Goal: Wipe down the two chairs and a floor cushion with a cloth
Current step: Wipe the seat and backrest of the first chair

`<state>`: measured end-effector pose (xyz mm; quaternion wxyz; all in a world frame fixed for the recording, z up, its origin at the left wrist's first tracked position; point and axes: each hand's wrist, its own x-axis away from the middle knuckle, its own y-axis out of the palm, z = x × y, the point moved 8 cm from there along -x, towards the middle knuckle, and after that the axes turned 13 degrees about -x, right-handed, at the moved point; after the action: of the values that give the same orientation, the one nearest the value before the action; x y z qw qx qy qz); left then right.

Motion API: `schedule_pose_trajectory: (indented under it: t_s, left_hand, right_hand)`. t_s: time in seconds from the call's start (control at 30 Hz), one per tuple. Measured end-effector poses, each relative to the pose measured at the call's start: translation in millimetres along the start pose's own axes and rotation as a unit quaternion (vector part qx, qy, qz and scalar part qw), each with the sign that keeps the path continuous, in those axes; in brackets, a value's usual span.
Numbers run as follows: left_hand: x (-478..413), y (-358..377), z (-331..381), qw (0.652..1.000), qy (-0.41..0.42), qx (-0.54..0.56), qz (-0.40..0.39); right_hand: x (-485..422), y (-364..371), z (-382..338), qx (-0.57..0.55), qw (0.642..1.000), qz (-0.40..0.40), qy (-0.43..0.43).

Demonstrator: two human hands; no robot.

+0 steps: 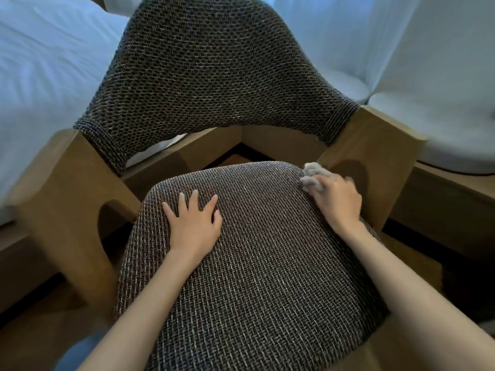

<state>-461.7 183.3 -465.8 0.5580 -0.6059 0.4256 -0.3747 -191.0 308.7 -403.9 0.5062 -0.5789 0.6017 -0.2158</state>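
Observation:
A wooden armchair fills the view, with a dark woven seat cushion (254,277) and a matching curved backrest (214,70). My left hand (192,223) lies flat on the seat's left half, fingers spread, holding nothing. My right hand (337,199) presses a crumpled grey cloth (312,174) onto the seat's far right corner, beside the right wooden armrest (375,145). Most of the cloth is hidden under my fingers. The hand is slightly blurred.
The left wooden armrest (61,183) stands close to a bed with white bedding (48,62) on the left. Pale cushions (442,108) rest on a wooden bench to the right. Behind the chair hang white curtains (321,28). Dark floor shows under the chair.

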Motion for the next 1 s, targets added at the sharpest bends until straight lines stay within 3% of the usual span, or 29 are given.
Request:
schedule_pose_trajectory:
  t_s: [0.07,0.17,0.27,0.43,0.5,0.57,0.67,0.73,0.9,1.0]
  left_hand:
    - [7,2,8,1.0,0.011,-0.002,-0.004]
    - [8,-2,14,1.0,0.012,-0.001,-0.008]
    - [12,-4,13,1.0,0.022,-0.003,-0.005]
    - [35,-1,21,0.999,0.044,0.0,-0.004]
    - [42,1,27,0.999,0.046,-0.002,-0.005]
    - [45,0,31,0.999,0.045,-0.002,-0.006]
    - [46,-3,32,0.999,0.044,-0.003,-0.008]
    - [48,-4,31,0.999,0.051,0.007,-0.005]
    - [62,-9,35,0.996,0.078,0.04,0.014]
    - [71,-10,40,0.995,0.086,0.049,0.02]
  right_hand:
    - [13,9,-23,-0.043,0.999,0.007,-0.001]
    - [65,38,-97,-0.141,0.985,-0.054,-0.089]
    - [89,37,-102,-0.121,0.977,-0.097,-0.146]
    - [29,-16,4,-0.04,0.998,-0.029,-0.028]
    - [31,-20,6,-0.025,0.999,0.019,0.011]
    - [55,-9,-28,-0.041,0.998,0.037,0.0]
    - [109,12,-85,-0.113,0.989,-0.041,-0.083]
    - [117,2,-78,-0.094,0.987,-0.053,-0.122]
    - [80,-44,11,-0.01,1.0,0.003,-0.003]
    - [95,-38,-9,-0.03,0.999,0.021,-0.001]
